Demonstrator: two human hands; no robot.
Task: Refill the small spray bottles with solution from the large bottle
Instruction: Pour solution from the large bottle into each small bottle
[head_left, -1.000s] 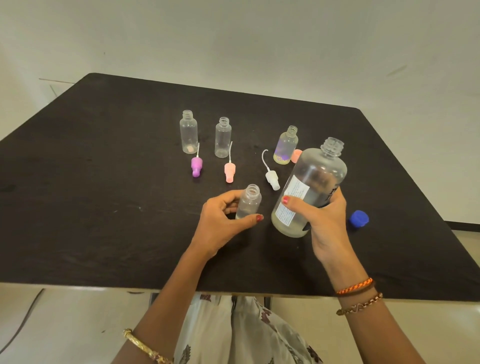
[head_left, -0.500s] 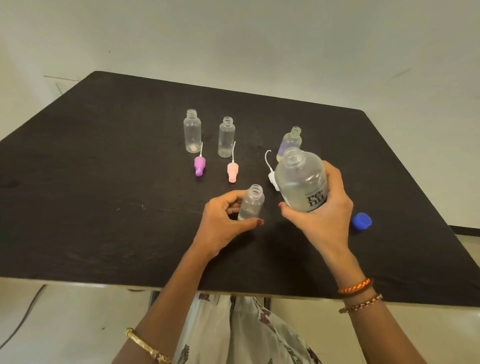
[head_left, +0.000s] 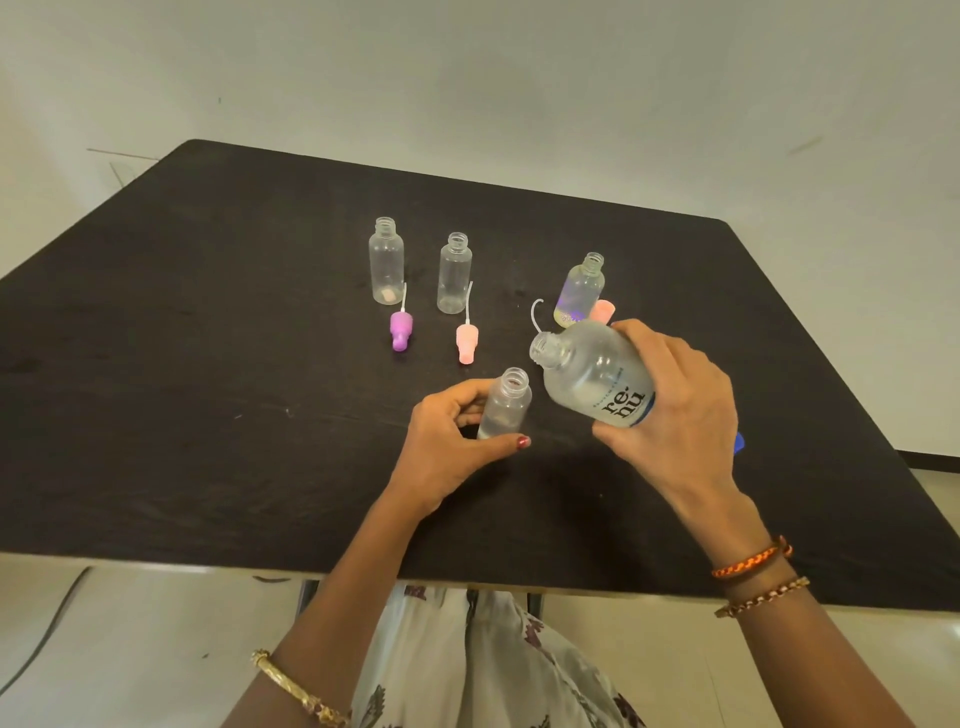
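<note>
My right hand (head_left: 675, 415) grips the large clear bottle (head_left: 592, 379), uncapped and tilted left, its mouth just right of and slightly above the neck of a small open bottle (head_left: 506, 405). My left hand (head_left: 447, 441) holds that small bottle upright on the black table (head_left: 208, 364). Three more small open bottles stand behind: one at back left (head_left: 386, 260), one beside it (head_left: 454, 273), one at the right with a purple tint (head_left: 579, 288).
A purple spray cap (head_left: 401, 330) and a pink spray cap (head_left: 466, 340) lie on the table with their tubes. A white tube (head_left: 535, 314) curls behind the large bottle. Another pink cap (head_left: 602, 312) sits behind it. The blue lid (head_left: 738, 441) peeks out past my right hand.
My right hand has lifted the large bottle, turned it label up and tipped it leftward, bringing its mouth close to the small bottle. My left hand has stayed in place.
</note>
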